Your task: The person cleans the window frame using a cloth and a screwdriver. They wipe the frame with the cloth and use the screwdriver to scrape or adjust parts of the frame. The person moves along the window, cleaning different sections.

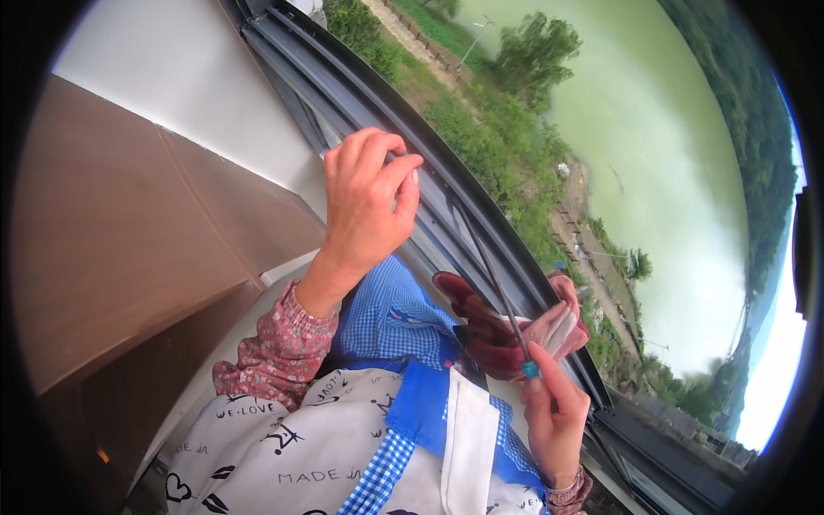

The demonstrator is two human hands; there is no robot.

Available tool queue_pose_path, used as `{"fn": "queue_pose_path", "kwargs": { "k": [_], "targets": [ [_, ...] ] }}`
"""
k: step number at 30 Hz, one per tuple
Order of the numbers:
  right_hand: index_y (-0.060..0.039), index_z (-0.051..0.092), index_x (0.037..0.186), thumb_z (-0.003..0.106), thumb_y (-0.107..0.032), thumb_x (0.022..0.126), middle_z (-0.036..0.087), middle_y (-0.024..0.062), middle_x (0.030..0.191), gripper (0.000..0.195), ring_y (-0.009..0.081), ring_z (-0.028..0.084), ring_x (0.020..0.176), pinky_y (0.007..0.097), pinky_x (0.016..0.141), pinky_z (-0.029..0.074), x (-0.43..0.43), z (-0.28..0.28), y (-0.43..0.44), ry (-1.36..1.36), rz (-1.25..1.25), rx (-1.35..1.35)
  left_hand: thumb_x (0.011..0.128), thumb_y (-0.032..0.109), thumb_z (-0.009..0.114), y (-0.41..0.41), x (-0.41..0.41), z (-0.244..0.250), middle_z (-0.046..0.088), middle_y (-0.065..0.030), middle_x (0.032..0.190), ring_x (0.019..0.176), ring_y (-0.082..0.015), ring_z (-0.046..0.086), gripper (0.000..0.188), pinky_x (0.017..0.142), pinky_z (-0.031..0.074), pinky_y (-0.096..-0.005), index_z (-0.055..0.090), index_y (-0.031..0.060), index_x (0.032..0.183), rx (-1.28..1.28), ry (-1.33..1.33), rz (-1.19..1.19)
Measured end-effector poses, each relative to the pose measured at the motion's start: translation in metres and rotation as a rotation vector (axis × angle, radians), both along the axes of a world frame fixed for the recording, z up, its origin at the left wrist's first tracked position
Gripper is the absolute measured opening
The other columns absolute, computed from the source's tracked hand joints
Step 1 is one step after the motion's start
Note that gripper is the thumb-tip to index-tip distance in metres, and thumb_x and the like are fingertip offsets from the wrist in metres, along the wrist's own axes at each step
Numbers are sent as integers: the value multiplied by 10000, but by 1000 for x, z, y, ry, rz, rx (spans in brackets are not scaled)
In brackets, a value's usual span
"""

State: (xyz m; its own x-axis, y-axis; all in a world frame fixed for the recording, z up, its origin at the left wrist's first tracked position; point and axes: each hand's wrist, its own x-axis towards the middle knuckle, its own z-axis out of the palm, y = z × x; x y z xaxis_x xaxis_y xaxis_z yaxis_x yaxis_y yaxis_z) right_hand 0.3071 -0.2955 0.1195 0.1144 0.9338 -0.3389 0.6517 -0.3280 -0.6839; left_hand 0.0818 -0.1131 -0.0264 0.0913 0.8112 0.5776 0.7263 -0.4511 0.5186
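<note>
My right hand (557, 409) grips the teal end of a long thin dark rod (486, 257), perhaps a screwdriver. The rod's far end reaches into the grooves of a dark metal window track (450, 199). Over the same track, further up, hangs my left hand (373, 193), thumb and fingertips pinched close together; whether something tiny is between them cannot be told. A pink and dark red cloth (560, 315) lies draped over the track beside the rod, close to my right hand.
Beyond the window frame the view drops to greenery (483, 129), a path and green water (650, 161) far below. A brown panel (148, 212) and a white wall (193, 71) stand at the left. A blue checked apron (393, 309) covers my lap.
</note>
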Motion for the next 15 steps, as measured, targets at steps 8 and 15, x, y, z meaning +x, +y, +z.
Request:
{"fn": "queue_pose_path", "kwargs": {
  "k": [8, 15],
  "targets": [
    [-51, 659, 1279, 618, 90, 865, 625, 117, 805, 440, 185, 598, 627, 288, 587, 478, 5, -2, -8, -153, 52, 127, 818, 53, 675, 0, 0, 0, 618, -40, 1037, 1096, -265, 558, 155, 930, 380, -412, 716, 68, 967, 17, 8, 14],
    [-18, 689, 1197, 584, 160, 771, 559, 117, 757, 474, 219, 553, 634, 302, 599, 448, -6, 7, -12, -465, 103, 294, 787, 62, 686, 1, 0, -3, 591, -39, 1034, 1102, -258, 549, 162, 933, 378, -423, 707, 74, 947, 46, 19, 18]
  ]
}}
